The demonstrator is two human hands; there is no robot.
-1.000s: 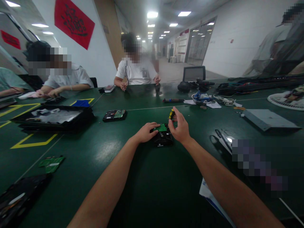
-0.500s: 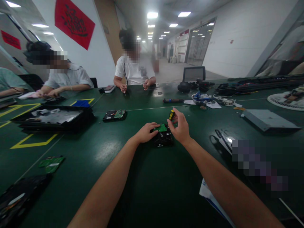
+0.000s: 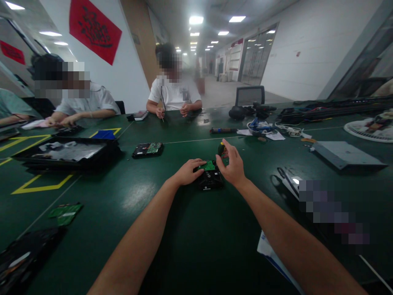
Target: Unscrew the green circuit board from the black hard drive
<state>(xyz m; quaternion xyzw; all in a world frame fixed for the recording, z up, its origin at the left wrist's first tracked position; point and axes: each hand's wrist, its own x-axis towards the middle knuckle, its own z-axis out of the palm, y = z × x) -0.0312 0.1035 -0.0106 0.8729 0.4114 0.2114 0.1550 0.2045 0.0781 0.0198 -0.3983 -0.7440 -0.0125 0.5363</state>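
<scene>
A black hard drive (image 3: 211, 180) with a green circuit board (image 3: 210, 165) on its upper side lies on the table in front of me. My left hand (image 3: 189, 171) grips its left edge, fingertips and thumb pressing on the drive by the board. Held nearly upright in my right hand (image 3: 232, 164) is a screwdriver (image 3: 220, 148) with a dark handle and a yellow top, over the drive's right side. Its shaft and tip are hidden behind my fingers, so contact with a screw cannot be seen.
Another hard drive (image 3: 147, 149) lies ahead to the left, near a black tray (image 3: 66, 159). At lower left are a loose circuit board (image 3: 66, 213) and a black drive (image 3: 27, 254). A grey metal box (image 3: 348, 155) sits at right. Two co-workers (image 3: 175, 92) sit opposite.
The screwdriver's handle has turned in my right hand, showing a darker side where yellow patches faced me. My left hand and the hard drive stay in place.
</scene>
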